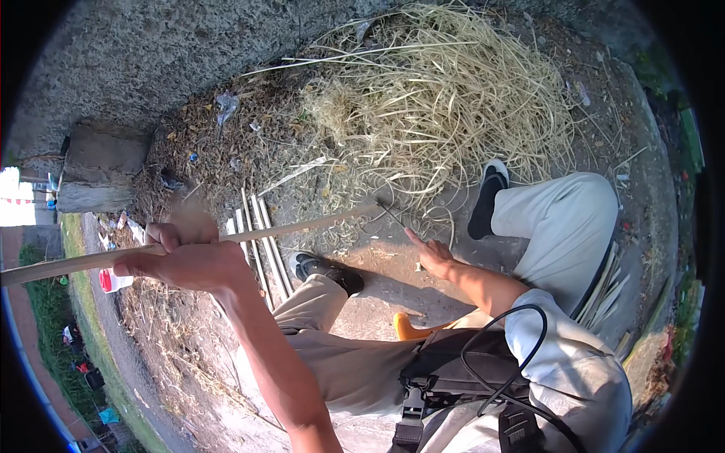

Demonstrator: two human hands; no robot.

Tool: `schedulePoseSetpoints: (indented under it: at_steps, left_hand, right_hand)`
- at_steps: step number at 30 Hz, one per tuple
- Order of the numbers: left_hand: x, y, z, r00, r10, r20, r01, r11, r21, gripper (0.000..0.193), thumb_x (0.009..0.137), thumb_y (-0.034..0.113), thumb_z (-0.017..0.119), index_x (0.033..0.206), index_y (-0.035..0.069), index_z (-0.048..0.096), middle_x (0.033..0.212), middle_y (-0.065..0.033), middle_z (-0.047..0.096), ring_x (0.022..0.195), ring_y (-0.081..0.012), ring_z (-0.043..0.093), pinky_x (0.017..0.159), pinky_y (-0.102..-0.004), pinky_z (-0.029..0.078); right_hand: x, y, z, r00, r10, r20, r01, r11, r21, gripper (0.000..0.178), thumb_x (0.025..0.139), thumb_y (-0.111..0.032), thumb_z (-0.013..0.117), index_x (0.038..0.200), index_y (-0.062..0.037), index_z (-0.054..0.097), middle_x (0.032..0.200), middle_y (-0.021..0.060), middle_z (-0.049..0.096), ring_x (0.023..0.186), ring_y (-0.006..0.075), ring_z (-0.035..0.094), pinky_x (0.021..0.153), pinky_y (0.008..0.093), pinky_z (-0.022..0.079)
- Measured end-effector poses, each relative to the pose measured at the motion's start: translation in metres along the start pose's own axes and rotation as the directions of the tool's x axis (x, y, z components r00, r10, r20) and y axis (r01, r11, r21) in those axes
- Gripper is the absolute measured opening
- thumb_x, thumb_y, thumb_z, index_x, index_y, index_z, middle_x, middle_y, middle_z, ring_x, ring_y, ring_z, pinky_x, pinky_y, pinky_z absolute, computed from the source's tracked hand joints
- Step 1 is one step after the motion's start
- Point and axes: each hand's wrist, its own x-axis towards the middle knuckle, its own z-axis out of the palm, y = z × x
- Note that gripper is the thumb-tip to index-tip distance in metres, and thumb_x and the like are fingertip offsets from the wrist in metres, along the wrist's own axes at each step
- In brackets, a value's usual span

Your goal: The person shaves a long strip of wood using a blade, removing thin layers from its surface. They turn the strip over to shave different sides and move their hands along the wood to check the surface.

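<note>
Outdoor work yard: rough wall (189, 53), dirt ground (189, 325), shavings heap (461, 90), grass strip (100, 336) alongside.

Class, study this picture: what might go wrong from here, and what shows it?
The bare right hand holds a blade by the strip: a slip might cause a cut. The left hand, also bare, grips the strip, so splinters could prick it. Loose shavings beside the right foot might tangle it.

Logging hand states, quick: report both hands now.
Left hand: closed, holding a long pale strip.
Right hand: closed, holding a thin dark-bladed knife.
</note>
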Motion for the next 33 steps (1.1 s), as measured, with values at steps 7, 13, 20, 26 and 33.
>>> schedulePoseSetpoints:
  at_steps: [7,13,20,26,33]
  left_hand:
    - [0.0,0.002,-0.007,0.995,-0.038,0.092,0.058,0.971,-0.233,0.069,0.095,0.077,0.029,0.062,0.016,0.028,0.05,0.0024,0.018,0.045,-0.0096,0.011,0.04,-0.0262,0.01]
    - [-0.002,0.001,-0.017,0.906,-0.038,0.422,0.241,0.866,-0.439,0.061,0.1,0.063,0.041,0.062,0.017,0.027,0.049,0.0031,0.017,0.045,-0.0088,0.009,0.04,-0.0273,0.01]
    - [-0.015,0.003,-0.038,0.758,0.041,0.651,0.328,0.839,-0.434,0.049,0.106,0.034,0.045,0.064,0.016,0.027,0.055,0.0031,0.017,0.042,-0.0084,0.013,0.039,-0.027,0.012]
    - [-0.016,0.002,-0.044,0.686,0.071,0.724,0.391,0.803,-0.449,0.044,0.106,0.025,0.043,0.066,0.016,0.026,0.058,0.0025,0.021,0.042,-0.0083,0.015,0.041,-0.0284,0.015]
    - [-0.017,0.008,-0.036,0.948,-0.058,0.312,0.157,0.939,-0.304,0.047,0.103,0.025,0.051,0.066,0.017,0.024,0.054,0.0031,0.017,0.043,-0.0084,0.013,0.041,-0.0293,0.012]
  right_hand:
    - [-0.036,-0.096,-0.037,0.984,0.011,-0.177,0.084,0.853,0.516,0.06,0.096,-0.01,0.044,0.154,-0.017,0.032,0.073,0.0199,0.067,0.062,0.0369,0.065,0.062,0.0459,0.056]
    - [-0.078,-0.186,-0.096,0.761,-0.454,-0.463,0.622,0.712,0.324,0.06,0.101,-0.015,0.047,0.157,-0.0193,0.026,0.059,0.0202,0.056,0.048,0.0358,0.057,0.049,0.049,0.041]
    - [-0.069,-0.137,-0.075,0.994,0.026,-0.109,0.017,0.926,0.377,0.034,0.099,-0.019,0.045,0.127,0.0006,0.045,0.074,0.0239,0.065,0.062,0.0398,0.065,0.053,0.0504,0.047]
    - [-0.072,-0.165,-0.062,0.77,-0.356,-0.53,0.576,0.745,0.335,0.018,0.102,-0.021,0.048,0.109,-0.004,0.05,0.063,0.0241,0.06,0.062,0.0458,0.062,0.052,0.0526,0.045]
    - [-0.064,-0.18,-0.054,0.859,-0.316,-0.402,0.429,0.873,0.232,0.015,0.101,-0.017,0.05,0.101,-0.0022,0.053,0.066,0.0227,0.062,0.06,0.0431,0.062,0.051,0.0526,0.045]
